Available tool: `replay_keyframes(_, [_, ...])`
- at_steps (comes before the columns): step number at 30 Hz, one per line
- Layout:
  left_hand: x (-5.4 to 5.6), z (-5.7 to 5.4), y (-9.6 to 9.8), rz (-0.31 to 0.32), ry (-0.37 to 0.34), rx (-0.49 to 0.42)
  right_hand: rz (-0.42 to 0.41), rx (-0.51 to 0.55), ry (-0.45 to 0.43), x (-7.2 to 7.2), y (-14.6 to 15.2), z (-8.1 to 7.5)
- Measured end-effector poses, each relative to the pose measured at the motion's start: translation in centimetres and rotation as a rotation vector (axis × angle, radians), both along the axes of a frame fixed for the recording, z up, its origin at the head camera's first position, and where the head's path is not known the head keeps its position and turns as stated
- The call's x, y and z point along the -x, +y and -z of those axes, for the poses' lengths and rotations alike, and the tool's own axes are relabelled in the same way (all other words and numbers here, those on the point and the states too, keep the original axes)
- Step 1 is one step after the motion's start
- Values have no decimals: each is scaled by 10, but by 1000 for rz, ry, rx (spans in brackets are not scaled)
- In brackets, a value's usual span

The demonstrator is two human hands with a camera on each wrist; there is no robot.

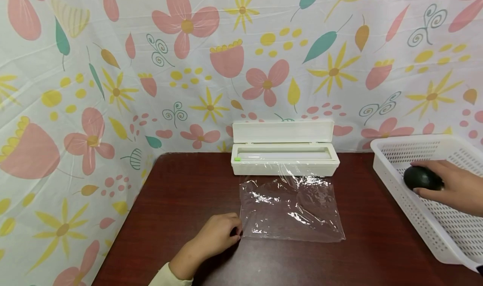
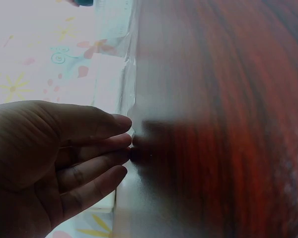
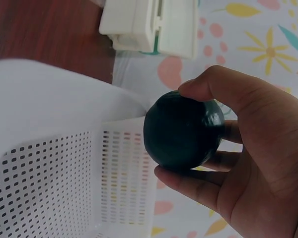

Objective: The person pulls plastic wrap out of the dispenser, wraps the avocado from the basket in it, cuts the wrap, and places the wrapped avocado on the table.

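Observation:
My right hand (image 1: 453, 185) grips a dark green, smooth oval avocado (image 1: 422, 178) over the white basket (image 1: 409, 219). In the right wrist view, thumb and fingers curl round the avocado (image 3: 181, 131), whose rounded end faces the camera. A sheet of clear cling film (image 1: 290, 212) lies on the table, drawn out from a white film dispenser box (image 1: 284, 168) with its lid raised. My left hand (image 1: 216, 235) is at the film's front left corner, thumb and fingertips pinching its edge. In the left wrist view, the left hand (image 2: 69, 153) has its fingertips just above the tabletop.
The dark red wooden table (image 1: 181, 193) meets a flower-printed cloth (image 1: 264, 76) at the back and left. At the right stands the perforated basket, its wall close to the table's back edge. A small green piece (image 1: 237, 159) shows on the box's left end.

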State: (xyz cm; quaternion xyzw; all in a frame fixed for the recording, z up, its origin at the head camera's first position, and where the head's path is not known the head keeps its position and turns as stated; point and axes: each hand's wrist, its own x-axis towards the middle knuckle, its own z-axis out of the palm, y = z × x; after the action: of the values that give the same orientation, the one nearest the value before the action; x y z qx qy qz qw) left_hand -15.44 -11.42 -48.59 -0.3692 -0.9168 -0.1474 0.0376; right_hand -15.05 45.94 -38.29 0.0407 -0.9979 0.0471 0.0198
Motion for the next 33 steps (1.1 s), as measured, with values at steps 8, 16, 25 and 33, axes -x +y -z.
replay_keyframes(8, [1,2,0,-4,-4,1,-25,7,14,-1,-9,-2])
replay_keyframes(16, [2,3,0,-8,0,2,-55,23,6,-1,-17,-5])
replay_keyframes(25, [1,1,0,-5,0,1,-103,35,56,-4,-28,-7])
replay_keyframes(33, [0,-1,0,8,4,12,-134,38,93,-5,-38,-9])
